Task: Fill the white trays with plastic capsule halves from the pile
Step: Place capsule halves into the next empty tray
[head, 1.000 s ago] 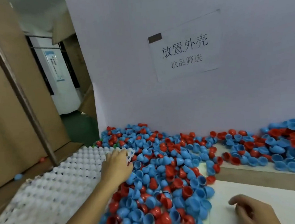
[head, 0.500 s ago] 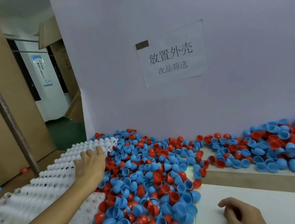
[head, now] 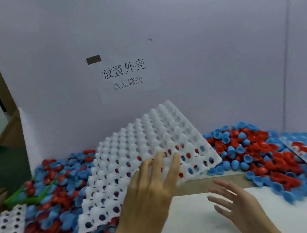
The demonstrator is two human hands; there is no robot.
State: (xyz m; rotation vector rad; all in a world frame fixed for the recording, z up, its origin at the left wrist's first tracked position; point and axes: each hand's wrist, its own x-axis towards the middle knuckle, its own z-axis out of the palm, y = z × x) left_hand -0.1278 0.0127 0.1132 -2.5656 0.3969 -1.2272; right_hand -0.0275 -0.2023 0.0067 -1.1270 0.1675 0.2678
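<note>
Two hands (head: 151, 188), three white trays (head: 151, 144), one capsule pile (head: 258, 156).

White holed tray (head: 151, 140), red and blue capsule halves (head: 243, 146)

Backdrop: white partition wall (head: 216, 37)
Notice: paper sign (head: 123, 71) with printed Chinese characters, taped to wall
Left edge: brown cardboard (head: 9, 133)
Foreground: white tabletop (head: 193, 218)
</note>
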